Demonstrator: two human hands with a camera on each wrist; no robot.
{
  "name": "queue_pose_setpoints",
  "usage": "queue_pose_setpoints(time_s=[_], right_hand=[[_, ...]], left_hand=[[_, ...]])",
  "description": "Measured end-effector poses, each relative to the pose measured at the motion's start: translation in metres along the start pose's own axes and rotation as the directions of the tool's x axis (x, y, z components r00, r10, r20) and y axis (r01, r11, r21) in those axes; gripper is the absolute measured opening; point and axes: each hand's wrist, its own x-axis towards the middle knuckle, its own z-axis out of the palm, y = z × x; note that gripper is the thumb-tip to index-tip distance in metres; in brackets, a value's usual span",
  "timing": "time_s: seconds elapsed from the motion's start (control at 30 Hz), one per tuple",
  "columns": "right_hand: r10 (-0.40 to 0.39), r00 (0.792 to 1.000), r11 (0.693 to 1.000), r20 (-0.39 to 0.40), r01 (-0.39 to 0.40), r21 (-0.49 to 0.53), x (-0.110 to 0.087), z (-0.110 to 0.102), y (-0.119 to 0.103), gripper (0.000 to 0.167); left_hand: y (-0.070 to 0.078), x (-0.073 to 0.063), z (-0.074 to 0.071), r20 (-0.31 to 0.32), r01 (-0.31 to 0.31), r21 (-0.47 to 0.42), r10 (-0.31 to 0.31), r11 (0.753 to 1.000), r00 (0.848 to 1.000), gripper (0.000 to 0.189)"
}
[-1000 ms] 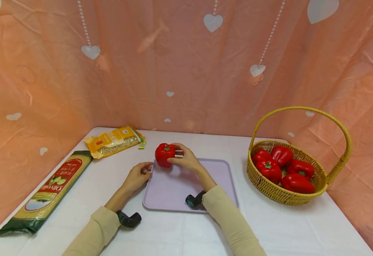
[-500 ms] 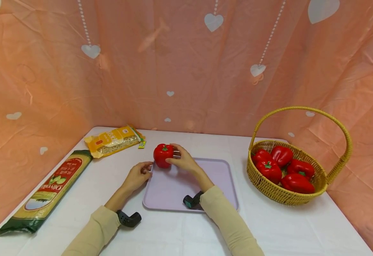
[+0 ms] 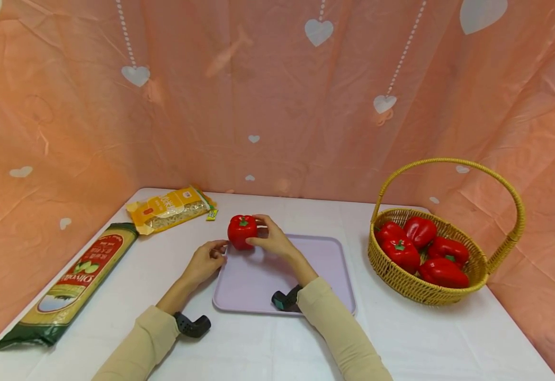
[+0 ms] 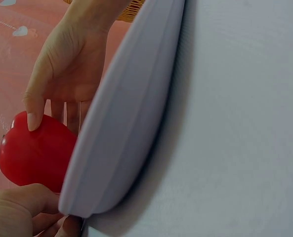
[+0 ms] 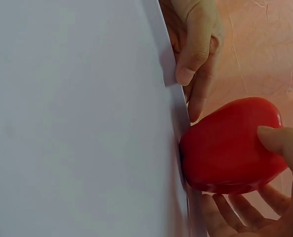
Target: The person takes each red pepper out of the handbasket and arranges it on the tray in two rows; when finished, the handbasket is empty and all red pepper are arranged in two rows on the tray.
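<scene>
A red bell pepper stands upright, stem up, at the far left corner of the lilac tray. My right hand holds it from the right, thumb on the near side and fingers behind. In the right wrist view the base of the pepper meets the tray surface. My left hand grips the tray's left edge just in front of the pepper; the right wrist view shows its thumb at the rim and the fingers outside it. In the left wrist view the tray's outer wall hides part of the pepper.
A wicker basket with a tall handle and several red peppers stands right of the tray. At the back left lies a yellow food packet beside a small green sachet. A long green-and-gold package lies along the left edge.
My right hand has shifted slightly left with the pepper, nearer the tray's far left corner, and has barely moved in the last half second. The left hand stays at the tray edge.
</scene>
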Motion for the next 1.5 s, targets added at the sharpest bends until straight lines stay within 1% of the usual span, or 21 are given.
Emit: queue_pose_setpoints(time_s=[0.2, 0.43, 0.53, 0.57, 0.67, 0.77, 1.0, 1.13, 1.2, 1.37, 1.5], right_hand=[[0.057, 0.998, 0.998, -0.03, -0.057, 0.003, -0.001, 0.001, 0.0, 0.062], [0.036, 0.999, 0.999, -0.02, -0.036, -0.012, -0.001, 0.002, -0.001, 0.066], [0.042, 0.999, 0.999, -0.013, -0.042, 0.001, -0.007, 0.002, -0.015, 0.065], [0.041, 0.999, 0.999, -0.016, -0.041, 0.001, -0.008, 0.002, -0.015, 0.065], [0.044, 0.999, 0.999, -0.027, -0.044, -0.007, -0.007, 0.004, -0.015, 0.064], [0.04, 0.998, 0.999, -0.05, -0.042, -0.025, -0.001, 0.005, -0.001, 0.064], [0.044, 0.998, 0.998, -0.048, -0.046, -0.034, -0.001, 0.006, -0.001, 0.073], [0.024, 0.999, 0.998, -0.04, -0.026, -0.059, -0.001, 0.005, -0.003, 0.076], [0.023, 0.999, 0.998, -0.035, -0.025, -0.05, 0.0, 0.004, -0.005, 0.077], [0.03, 0.999, 0.999, -0.026, -0.03, -0.011, -0.002, -0.001, -0.012, 0.078], [0.01, 1.0, 1.0, -0.025, -0.01, -0.006, -0.006, -0.007, -0.019, 0.076]], left_hand=[[0.0, 0.0, 0.0, 0.003, 0.002, -0.003, -0.002, 1.0, 1.0, 0.044], [0.0, 0.0, 0.0, 0.004, -0.001, -0.007, 0.001, 1.0, 1.0, 0.043], [0.0, 0.0, 0.0, 0.004, -0.003, -0.004, 0.003, 1.0, 1.0, 0.043], [0.0, 0.0, 0.0, 0.004, -0.003, -0.002, 0.003, 1.0, 1.0, 0.043], [0.001, -0.001, 0.0, 0.003, 0.0, 0.0, 0.0, 1.0, 1.0, 0.043], [0.002, -0.001, -0.001, 0.003, 0.002, 0.002, -0.002, 1.0, 1.0, 0.042], [0.003, -0.001, -0.001, 0.009, -0.001, 0.011, 0.001, 1.0, 1.0, 0.041], [0.003, -0.001, -0.001, 0.01, 0.004, 0.008, -0.004, 1.0, 1.0, 0.041], [0.003, -0.001, -0.001, 0.008, 0.01, 0.004, -0.01, 1.0, 1.0, 0.042], [0.003, -0.002, -0.001, 0.006, 0.001, 0.003, -0.001, 1.0, 1.0, 0.043], [0.003, -0.001, -0.001, 0.007, 0.001, 0.001, -0.001, 1.0, 1.0, 0.043]])
